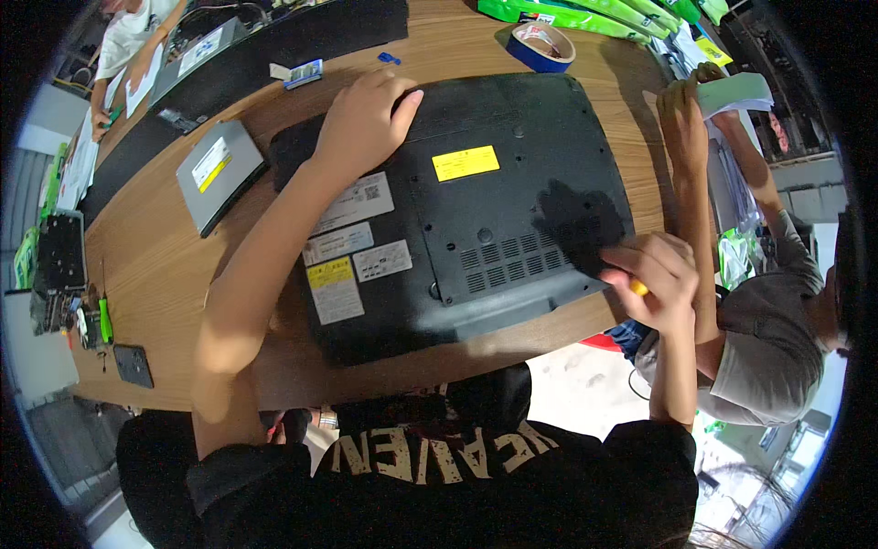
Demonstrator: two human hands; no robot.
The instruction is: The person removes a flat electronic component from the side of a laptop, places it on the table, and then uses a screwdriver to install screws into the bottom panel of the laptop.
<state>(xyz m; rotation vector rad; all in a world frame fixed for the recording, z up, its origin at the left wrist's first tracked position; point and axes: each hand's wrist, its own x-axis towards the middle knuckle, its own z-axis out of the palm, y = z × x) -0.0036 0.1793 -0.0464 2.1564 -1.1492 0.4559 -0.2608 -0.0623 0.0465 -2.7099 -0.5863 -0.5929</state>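
Observation:
A black laptop (549, 137) lies upside down on the wooden table, its vented bottom cover and several labels facing up. My left hand (370, 114) lies over its far left part, fingers curled at the far edge and thumb on the casing. At the near right corner, my right hand (657, 274) is closed around a small yellow-handled tool (638, 286). Only a bit of its yellow handle shows; its tip is hidden. The right hand's shadow falls across the cover's right side.
Left of the laptop lies a silver optical drive (219, 174). A blue tape roll (541, 48) and green packages (585, 16) are at the back. A green screwdriver (104, 320) and a phone (133, 366) lie far left. A co-worker's arm (688, 174) reaches in on the right, close by.

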